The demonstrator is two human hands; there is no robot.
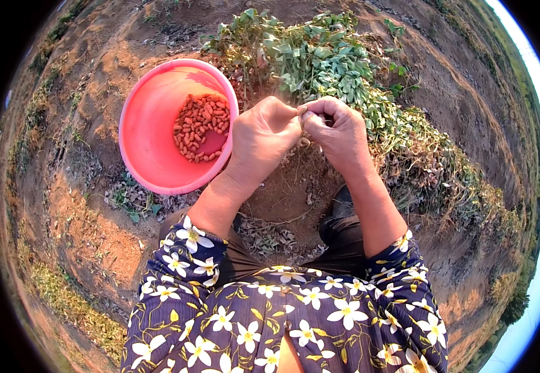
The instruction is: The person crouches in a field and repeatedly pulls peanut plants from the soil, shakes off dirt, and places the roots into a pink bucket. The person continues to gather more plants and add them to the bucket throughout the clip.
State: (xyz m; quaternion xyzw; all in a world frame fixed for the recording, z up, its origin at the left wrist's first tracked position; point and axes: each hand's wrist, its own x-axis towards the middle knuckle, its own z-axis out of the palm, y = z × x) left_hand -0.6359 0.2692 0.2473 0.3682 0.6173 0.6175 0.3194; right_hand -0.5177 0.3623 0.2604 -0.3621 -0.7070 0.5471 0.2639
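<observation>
In front of my chest my left hand point(266, 136) and my right hand point(337, 133) meet fingertip to fingertip. Pinched between them is a small tan thing that looks like a peanut pod point(302, 110). The curled fingers hide most of it. Close by on the left, a pink plastic tub point(151, 135) holds many peanut pods point(202, 122), gathered at its right side. Part of its pink bottom shows below them. Beyond both hands lies a heap of pulled peanut plants point(328, 70) with green leaves.
The plant heap stretches to the right as a row of drier stems point(451, 182). Bare brown soil point(106, 247) with dry leaf litter surrounds me. My dark shoe point(343, 203) and bent knees are beneath my forearms. Low greenery point(134, 205) grows below the tub.
</observation>
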